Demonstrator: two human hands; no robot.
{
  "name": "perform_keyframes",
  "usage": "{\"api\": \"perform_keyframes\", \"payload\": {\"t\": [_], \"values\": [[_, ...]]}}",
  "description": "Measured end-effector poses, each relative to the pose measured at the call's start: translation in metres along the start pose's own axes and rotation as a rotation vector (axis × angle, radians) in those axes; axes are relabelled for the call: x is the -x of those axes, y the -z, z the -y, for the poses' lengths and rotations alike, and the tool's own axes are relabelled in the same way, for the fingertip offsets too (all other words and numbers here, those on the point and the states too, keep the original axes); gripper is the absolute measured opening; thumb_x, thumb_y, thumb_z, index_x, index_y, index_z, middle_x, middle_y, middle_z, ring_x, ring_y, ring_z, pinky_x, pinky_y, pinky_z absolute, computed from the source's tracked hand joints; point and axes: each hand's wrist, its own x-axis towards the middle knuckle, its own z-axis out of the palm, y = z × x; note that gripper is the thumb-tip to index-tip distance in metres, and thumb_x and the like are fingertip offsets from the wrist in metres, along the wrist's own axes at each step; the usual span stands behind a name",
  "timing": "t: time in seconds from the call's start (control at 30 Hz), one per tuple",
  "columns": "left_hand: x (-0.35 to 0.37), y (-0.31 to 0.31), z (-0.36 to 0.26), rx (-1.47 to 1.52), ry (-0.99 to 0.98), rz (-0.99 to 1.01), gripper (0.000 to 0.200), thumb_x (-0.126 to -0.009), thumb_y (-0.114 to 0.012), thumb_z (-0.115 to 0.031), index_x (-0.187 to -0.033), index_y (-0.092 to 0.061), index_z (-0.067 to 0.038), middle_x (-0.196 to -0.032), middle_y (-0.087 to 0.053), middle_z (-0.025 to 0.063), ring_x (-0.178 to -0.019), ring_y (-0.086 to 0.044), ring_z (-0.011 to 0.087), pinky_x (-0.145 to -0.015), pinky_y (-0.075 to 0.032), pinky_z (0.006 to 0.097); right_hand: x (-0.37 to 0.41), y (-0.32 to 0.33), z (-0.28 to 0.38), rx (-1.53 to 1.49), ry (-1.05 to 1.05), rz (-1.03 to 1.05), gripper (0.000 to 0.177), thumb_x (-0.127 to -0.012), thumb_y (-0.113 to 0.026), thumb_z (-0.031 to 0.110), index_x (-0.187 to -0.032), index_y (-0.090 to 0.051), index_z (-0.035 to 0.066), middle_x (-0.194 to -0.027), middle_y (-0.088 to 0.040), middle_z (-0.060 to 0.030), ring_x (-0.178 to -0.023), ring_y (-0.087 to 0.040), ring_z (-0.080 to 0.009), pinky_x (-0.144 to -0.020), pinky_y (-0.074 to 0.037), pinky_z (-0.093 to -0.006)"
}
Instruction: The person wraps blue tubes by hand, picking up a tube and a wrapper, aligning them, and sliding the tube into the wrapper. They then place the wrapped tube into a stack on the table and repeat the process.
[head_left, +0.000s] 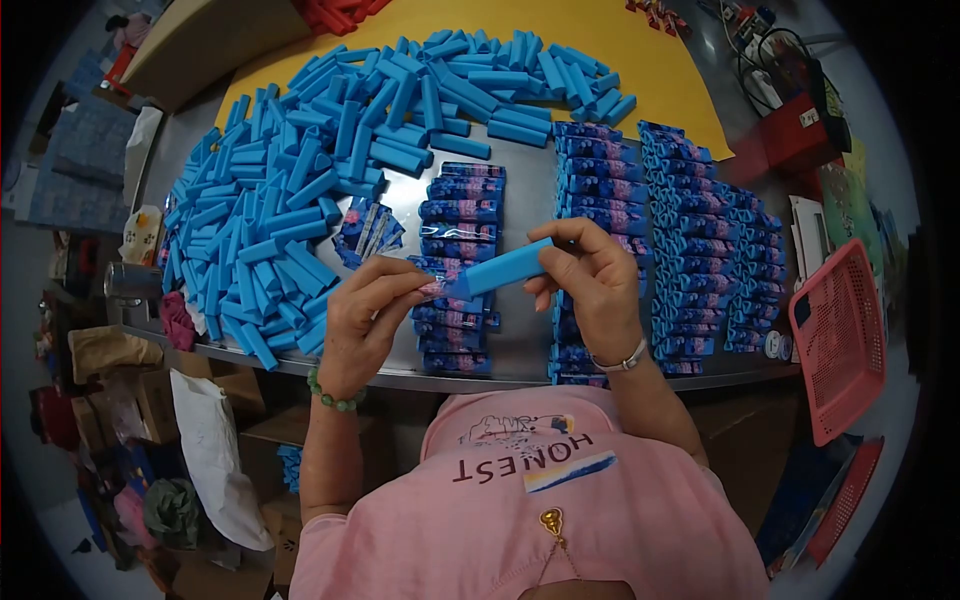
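Observation:
Over the table, my right hand (597,280) pinches one end of a blue three-sided plastic tube (510,267) between thumb and fingers. The tube's other end meets a small printed clear wrapper (440,287), which my left hand (372,315) pinches. Below them runs a column of blue-and-pink printed packets (458,210). Just beyond my left hand lies a fanned stack of flat printed wrappers (368,232). A big heap of loose blue tubes (265,195) spreads to the left and far side.
More columns of printed packets (690,240) line the right of the metal table (400,378). A yellow sheet (660,70) covers the far side, beside a cardboard box (205,45). A pink plastic basket (840,340) hangs past the right edge; a metal mug (130,282) is at the left.

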Motion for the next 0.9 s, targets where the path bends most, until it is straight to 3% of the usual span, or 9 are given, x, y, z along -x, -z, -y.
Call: {"api": "perform_keyframes", "payload": {"t": [0.07,0.27,0.33,0.43,0.63,0.87,0.9], "values": [[0.003,-0.009,0.002,0.043,-0.026,-0.046,0.016,-0.077,-0.063,0.003,-0.092,-0.065,0.0,-0.086,-0.06,0.0076,-0.072,-0.057,0.0152,-0.058,-0.045,0.0244,0.001,-0.006,-0.002,0.034,0.028,-0.007,0.017,-0.087,-0.055,0.004,-0.102,-0.057,-0.003,-0.084,-0.061,-0.0101,-0.065,-0.064,-0.0124,-0.049,-0.05,-0.0191],[0.009,-0.029,0.001,0.494,0.227,-0.094,0.021,-0.075,-0.066,0.003,-0.096,-0.065,0.002,-0.092,-0.06,0.0079,-0.082,-0.056,0.0139,-0.067,-0.045,0.0224,0.004,-0.022,-0.012,0.189,0.115,0.152,0.017,-0.088,-0.055,0.006,-0.103,-0.057,-0.002,-0.09,-0.056,-0.0073,-0.069,-0.064,-0.0124,-0.051,-0.051,-0.0185],[0.012,-0.028,0.002,0.573,0.301,-0.152,0.021,-0.075,-0.066,0.004,-0.096,-0.065,0.002,-0.094,-0.059,0.0078,-0.085,-0.055,0.0144,-0.072,-0.045,0.0228,0.001,-0.016,-0.013,-0.099,-0.138,0.154,0.022,-0.089,-0.054,0.006,-0.11,-0.055,-0.001,-0.087,-0.061,-0.009,-0.069,-0.065,-0.0148,-0.052,-0.052,-0.0206],[0.012,-0.028,0.001,0.571,0.245,-0.178,0.021,-0.074,-0.066,0.005,-0.095,-0.065,0.002,-0.095,-0.059,0.0078,-0.087,-0.055,0.0144,-0.073,-0.045,0.0238,0.0,-0.015,-0.012,-0.278,-0.323,0.218,0.023,-0.088,-0.055,0.007,-0.11,-0.054,-0.001,-0.088,-0.061,-0.0107,-0.071,-0.066,-0.0181,-0.053,-0.055,-0.0233],[0.011,-0.029,-0.007,0.528,0.164,-0.159,0.021,-0.073,-0.067,0.005,-0.094,-0.066,0.001,-0.095,-0.059,0.0085,-0.088,-0.055,0.0152,-0.075,-0.045,0.0244,0.001,-0.017,-0.021,-0.511,-0.427,0.281,0.022,-0.087,-0.056,0.005,-0.106,-0.053,-0.003,-0.089,-0.061,-0.0126,-0.072,-0.067,-0.0218,-0.053,-0.057,-0.0275],[0.011,-0.029,0.001,0.538,0.177,-0.141,0.021,-0.073,-0.068,0.004,-0.093,-0.066,0.001,-0.094,-0.059,0.0085,-0.088,-0.055,0.0154,-0.075,-0.045,0.0244,0.003,-0.02,-0.019,-0.453,-0.417,0.243,0.023,-0.085,-0.058,0.004,-0.107,-0.055,-0.002,-0.091,-0.06,-0.0114,-0.072,-0.066,-0.0187,-0.053,-0.056,-0.0247],[0.01,-0.029,0.003,0.557,0.196,-0.147,0.021,-0.073,-0.068,0.004,-0.093,-0.066,0.001,-0.095,-0.059,0.0087,-0.088,-0.056,0.0155,-0.074,-0.045,0.0246,0.003,-0.021,-0.017,-0.261,-0.296,0.188,0.024,-0.084,-0.059,0.004,-0.107,-0.056,-0.001,-0.09,-0.06,-0.0101,-0.071,-0.065,-0.0162,-0.052,-0.054,-0.0225]]}}
